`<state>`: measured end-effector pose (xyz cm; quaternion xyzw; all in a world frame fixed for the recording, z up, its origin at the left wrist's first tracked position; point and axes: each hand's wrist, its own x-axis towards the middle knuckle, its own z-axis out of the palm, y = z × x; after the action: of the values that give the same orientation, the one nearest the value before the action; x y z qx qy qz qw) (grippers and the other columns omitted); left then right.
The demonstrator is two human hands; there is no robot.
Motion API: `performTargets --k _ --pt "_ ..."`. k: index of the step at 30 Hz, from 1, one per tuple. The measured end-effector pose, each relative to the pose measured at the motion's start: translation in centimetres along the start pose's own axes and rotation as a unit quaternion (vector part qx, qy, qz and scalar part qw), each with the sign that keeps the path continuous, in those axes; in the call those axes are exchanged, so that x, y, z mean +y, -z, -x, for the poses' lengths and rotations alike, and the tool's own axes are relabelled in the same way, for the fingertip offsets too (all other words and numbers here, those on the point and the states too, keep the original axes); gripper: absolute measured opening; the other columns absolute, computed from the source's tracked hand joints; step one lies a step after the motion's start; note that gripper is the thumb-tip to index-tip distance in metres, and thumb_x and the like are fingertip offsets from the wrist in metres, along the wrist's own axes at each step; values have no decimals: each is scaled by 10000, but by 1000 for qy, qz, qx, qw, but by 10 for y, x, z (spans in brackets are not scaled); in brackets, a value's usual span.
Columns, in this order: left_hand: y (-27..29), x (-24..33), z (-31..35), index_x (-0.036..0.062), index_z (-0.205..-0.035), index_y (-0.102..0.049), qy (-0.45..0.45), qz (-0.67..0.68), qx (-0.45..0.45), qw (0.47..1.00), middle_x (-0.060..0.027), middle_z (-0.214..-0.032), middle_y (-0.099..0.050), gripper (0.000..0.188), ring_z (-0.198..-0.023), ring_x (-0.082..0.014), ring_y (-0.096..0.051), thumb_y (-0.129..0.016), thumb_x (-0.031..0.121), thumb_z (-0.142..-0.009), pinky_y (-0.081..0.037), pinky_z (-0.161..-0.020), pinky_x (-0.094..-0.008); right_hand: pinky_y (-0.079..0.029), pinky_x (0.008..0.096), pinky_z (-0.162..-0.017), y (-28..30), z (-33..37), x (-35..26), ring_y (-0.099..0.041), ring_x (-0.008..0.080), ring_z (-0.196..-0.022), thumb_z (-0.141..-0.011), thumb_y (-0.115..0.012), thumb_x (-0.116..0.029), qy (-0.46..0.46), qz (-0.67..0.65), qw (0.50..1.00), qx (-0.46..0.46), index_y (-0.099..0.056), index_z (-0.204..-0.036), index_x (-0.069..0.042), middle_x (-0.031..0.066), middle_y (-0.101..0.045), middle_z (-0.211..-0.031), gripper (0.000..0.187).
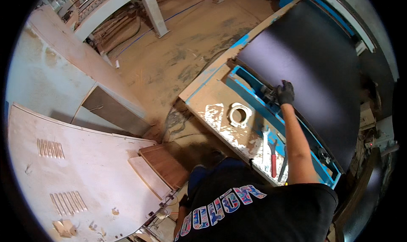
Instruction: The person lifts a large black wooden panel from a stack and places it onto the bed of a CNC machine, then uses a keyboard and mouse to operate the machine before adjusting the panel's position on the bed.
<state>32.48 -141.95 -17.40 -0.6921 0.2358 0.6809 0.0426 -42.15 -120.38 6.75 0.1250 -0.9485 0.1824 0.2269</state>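
Note:
My right hand (285, 93), in a black glove, rests at the near edge of a wide black belt (305, 60). Its fingers appear spread, and nothing shows in them. Right beside it, a dark metal fitting (268, 94) sits in a blue channel frame (250, 91). My left hand (185, 201), also dark-gloved, hangs low by my side; its fingers are hidden. On the ledge before me lie a white ring-shaped collar (239, 115), a metal wrench (266, 142), a red-handled tool with a forked end (273, 159) and a dark-handled tool (283, 163).
A pale machine cabinet (85, 170) with vent slots stands at my left, with brown boards (165, 165) beside it. The floor (186, 51) is covered in brown dust. Farther off stands a white-legged frame (154, 13). Another dark fitting (324, 155) sits farther right in the blue channel.

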Motion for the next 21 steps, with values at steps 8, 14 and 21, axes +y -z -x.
performTargets --k 8,14,21 --pt "-99 284 -29 150 -1074 -637 -143 48 -21 988 -35 -1012 -709 382 -786 -208 -633 -563 486 -906 -450 -626 -350 -458 492 -966 -27 -27 -42 -536 356 -1223 -905 -546 -340 -161 153 965 -142 -557 -1273 -177 178 -563 -1313 403" --pt "-164 453 -42 199 -1036 -602 -111 -93 -44 988 27 -807 -648 274 -736 -174 -610 -546 448 -934 -437 -598 -356 -380 527 -1058 -40 -20 -42 -360 347 -1407 -940 -495 -388 -231 216 941 -124 -406 -1479 -190 164 -407 -1512 581" --pt "-120 608 -180 228 -1315 -517 7 -295 11 955 -63 -1152 -611 457 -956 -275 -559 -354 513 -997 -465 -869 -420 -311 477 -1131 -52 -62 -88 -325 343 -1428 -978 -403 -461 -346 276 886 -138 -368 -1507 -190 157 -381 -1531 595"
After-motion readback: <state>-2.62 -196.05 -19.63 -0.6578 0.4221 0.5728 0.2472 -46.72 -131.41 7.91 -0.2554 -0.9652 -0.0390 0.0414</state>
